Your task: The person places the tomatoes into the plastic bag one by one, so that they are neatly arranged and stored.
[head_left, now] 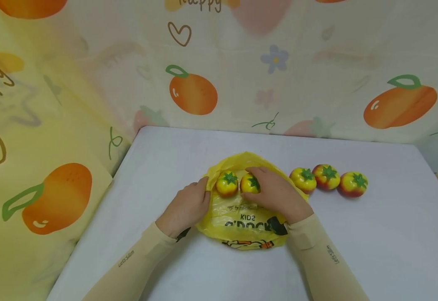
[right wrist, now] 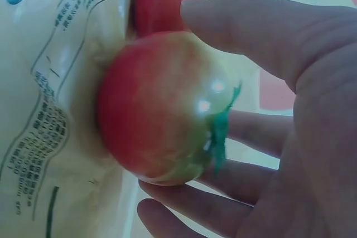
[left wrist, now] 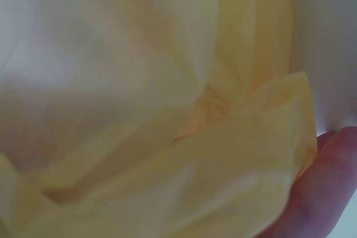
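Yellow bag (head_left: 219, 217), left hand (head_left: 187, 205) gripping its edge; right hand (head_left: 279, 193) curled round a fruit (head_left: 247, 184) inside

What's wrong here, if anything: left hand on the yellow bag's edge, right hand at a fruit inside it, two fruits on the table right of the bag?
Count's off: the head view shows three fruits right of the yellow bag, not two. Left hand on its edge, right hand at a fruit inside: both correct.

The yellow bag (head_left: 234, 232) reads "KIDS", sleeves (head_left: 132, 267) apparently "LetsSlim", and the backdrop (head_left: 234, 62) "happy".
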`<state>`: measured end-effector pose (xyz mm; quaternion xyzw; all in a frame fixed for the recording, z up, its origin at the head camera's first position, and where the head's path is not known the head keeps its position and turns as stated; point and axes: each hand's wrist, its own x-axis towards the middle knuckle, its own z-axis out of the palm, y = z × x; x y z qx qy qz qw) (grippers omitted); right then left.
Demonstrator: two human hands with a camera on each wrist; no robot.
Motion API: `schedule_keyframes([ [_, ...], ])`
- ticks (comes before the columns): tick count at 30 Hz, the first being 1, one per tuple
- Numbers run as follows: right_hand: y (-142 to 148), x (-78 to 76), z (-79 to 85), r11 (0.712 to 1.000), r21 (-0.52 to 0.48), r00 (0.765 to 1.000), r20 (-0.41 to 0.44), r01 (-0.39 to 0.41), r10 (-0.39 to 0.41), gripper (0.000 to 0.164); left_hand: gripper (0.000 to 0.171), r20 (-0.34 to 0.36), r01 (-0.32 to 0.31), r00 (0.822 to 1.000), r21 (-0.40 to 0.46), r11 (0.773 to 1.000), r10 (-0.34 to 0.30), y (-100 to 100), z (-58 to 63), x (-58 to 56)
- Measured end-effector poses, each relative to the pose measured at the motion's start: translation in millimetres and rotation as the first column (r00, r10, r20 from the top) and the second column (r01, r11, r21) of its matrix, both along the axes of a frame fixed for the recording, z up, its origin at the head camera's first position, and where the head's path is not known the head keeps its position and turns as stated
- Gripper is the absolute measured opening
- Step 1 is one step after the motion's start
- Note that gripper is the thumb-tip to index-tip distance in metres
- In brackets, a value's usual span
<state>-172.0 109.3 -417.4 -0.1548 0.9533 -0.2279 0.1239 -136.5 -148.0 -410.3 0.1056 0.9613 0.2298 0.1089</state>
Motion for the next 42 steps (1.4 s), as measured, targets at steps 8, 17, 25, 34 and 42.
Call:
schedule_keyframes([
  [8, 10.4, 9.6, 16.7, 1.0, -0.026, 1.0, 0.005, 0.016, -0.016, 0.084, 0.053, 0.006, 0.005, 1.0, -0.002, 1.0, -0.005, 2.9, -0.7, 0.3],
  [17, 50.1, 24.1, 53.1, 0.996, -0.059, 0.996, -0.051, 0.069, -0.072, 0.075, 0.054, 0.002, -0.003, 1.0, -0.014, 1.0, 0.003, -2.1, -0.5, 0.9],
  [25, 94.6, 21.5, 53.1, 0.992, -0.068, 0.988, -0.109, 0.103, -0.11, 0.07, 0.053, -0.006, -0.006, 1.0, -0.011, 1.0, 0.006, -2.3, -1.2, 0.9],
  [34, 122.5, 12.2, 37.2, 0.989, -0.021, 0.985, -0.096, 0.145, -0.146, 0.072, 0.054, 0.0, -0.004, 1.0, -0.013, 1.0, 0.004, -0.4, -0.6, 0.6],
  [42, 120.8, 3.5, 26.3, 0.993, 0.048, 0.991, -0.086, 0.104, -0.1, 0.072, 0.055, 0.001, -0.007, 1.0, -0.008, 1.0, 0.007, -0.8, -1.0, -0.5],
])
